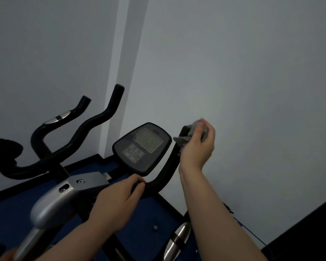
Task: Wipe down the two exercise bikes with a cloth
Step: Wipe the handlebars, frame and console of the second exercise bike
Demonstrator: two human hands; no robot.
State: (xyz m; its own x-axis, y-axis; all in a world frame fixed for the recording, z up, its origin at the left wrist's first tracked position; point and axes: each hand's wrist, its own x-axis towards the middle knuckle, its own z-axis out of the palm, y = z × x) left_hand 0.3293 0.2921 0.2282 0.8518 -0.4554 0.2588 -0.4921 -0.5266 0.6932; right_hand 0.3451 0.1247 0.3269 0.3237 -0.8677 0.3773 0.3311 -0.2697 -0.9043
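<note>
The near exercise bike has a black console (pixel 142 147) with a grey screen and a black curved handlebar (pixel 166 172) on its right. My right hand (pixel 198 146) grips a grey cloth (pixel 186 136) wrapped around the upper end of that handlebar. My left hand (pixel 120 200) is closed on the lower bend of the same bar, just under the console. A second bike stands at the left, with black bent handlebars (pixel 94 121) and a silver-grey frame (pixel 68 193).
A white wall and a corner column (pixel 124 72) stand close behind the bikes. Blue floor (pixel 149 219) with a black skirting strip lies below. A silver pulse grip (pixel 179 240) shows at the bottom, and a thin blue cord (pixel 252 236) runs along the wall.
</note>
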